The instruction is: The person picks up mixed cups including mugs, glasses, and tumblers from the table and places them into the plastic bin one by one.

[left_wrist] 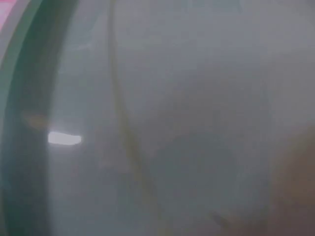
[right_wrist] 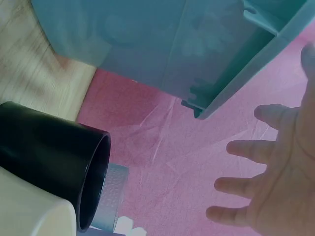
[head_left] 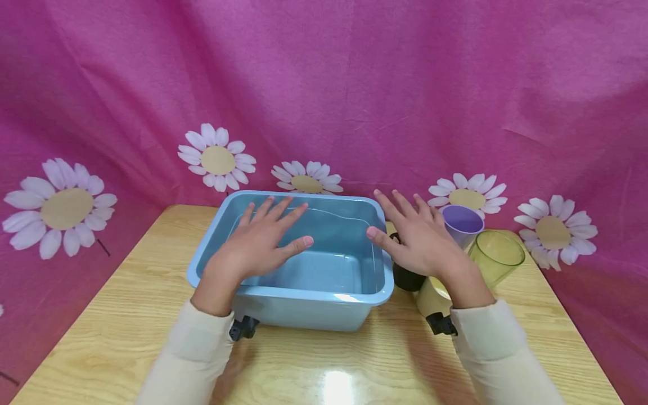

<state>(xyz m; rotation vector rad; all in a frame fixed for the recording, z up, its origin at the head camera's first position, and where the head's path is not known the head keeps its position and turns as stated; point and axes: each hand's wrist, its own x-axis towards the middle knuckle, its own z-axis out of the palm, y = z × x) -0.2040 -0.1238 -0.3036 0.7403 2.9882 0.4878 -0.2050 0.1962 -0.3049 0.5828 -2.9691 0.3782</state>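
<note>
A light blue plastic basin [head_left: 314, 293] stands on the table. My left hand [head_left: 253, 242] hovers over its left part, palm down with fingers spread, holding nothing. Over the basin's right side and the cups there, my right hand [head_left: 422, 242] is spread too, with nothing in its grasp. Nearest below it are a black cup [right_wrist: 49, 152] and a cream cup [right_wrist: 34, 206]. Behind them are a purple cup [head_left: 463, 219] and a yellow-green clear glass [head_left: 498, 259]. Only the basin's blurred wall [left_wrist: 197, 98] fills most of the left wrist view.
The wooden table [head_left: 283, 365] reaches back to a pink curtain [head_left: 324, 84] with white daisies. Beyond the black cup, a clear textured cup [right_wrist: 113, 196] shows partly in the right wrist view. Dark wrist mounts [head_left: 244, 328] sit at both cuffs.
</note>
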